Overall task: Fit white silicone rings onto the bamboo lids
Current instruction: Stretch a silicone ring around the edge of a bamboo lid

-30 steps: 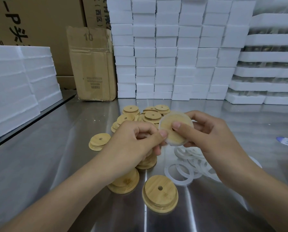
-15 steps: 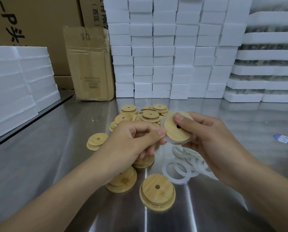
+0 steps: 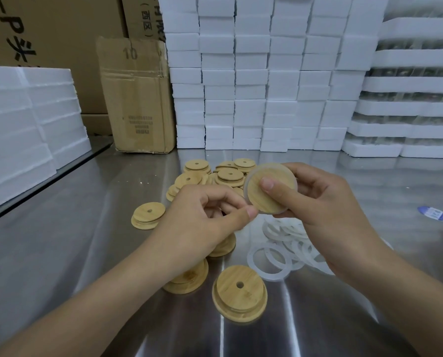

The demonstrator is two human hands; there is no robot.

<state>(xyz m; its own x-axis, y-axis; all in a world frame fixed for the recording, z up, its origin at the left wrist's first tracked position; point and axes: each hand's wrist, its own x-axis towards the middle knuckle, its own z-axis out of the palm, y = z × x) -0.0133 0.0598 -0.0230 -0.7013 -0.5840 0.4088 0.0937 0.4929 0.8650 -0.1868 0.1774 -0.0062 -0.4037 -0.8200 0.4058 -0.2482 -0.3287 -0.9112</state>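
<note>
My right hand (image 3: 326,204) holds a round bamboo lid (image 3: 261,199) upright above the table, thumb pressed on its face. A white silicone ring (image 3: 246,182) runs around the lid's left edge. My left hand (image 3: 202,222) pinches that ring's lower edge between thumb and fingers. Several loose white rings (image 3: 277,258) lie on the steel table under my right hand. A pile of bamboo lids (image 3: 223,176) sits behind my hands; single lids lie at the left (image 3: 148,215) and near front (image 3: 239,292).
The steel table (image 3: 86,240) carries stacked white foam blocks (image 3: 266,86) along the back, foam slabs (image 3: 22,130) at left and foam trays (image 3: 408,99) at right. A cardboard box (image 3: 138,99) stands at the back left. A blue-and-white label (image 3: 434,213) lies at right.
My right hand has turned the lid so its face tilts more toward me, thumb moving onto the face. My left fingers have shifted along the ring's edge to the bottom.
</note>
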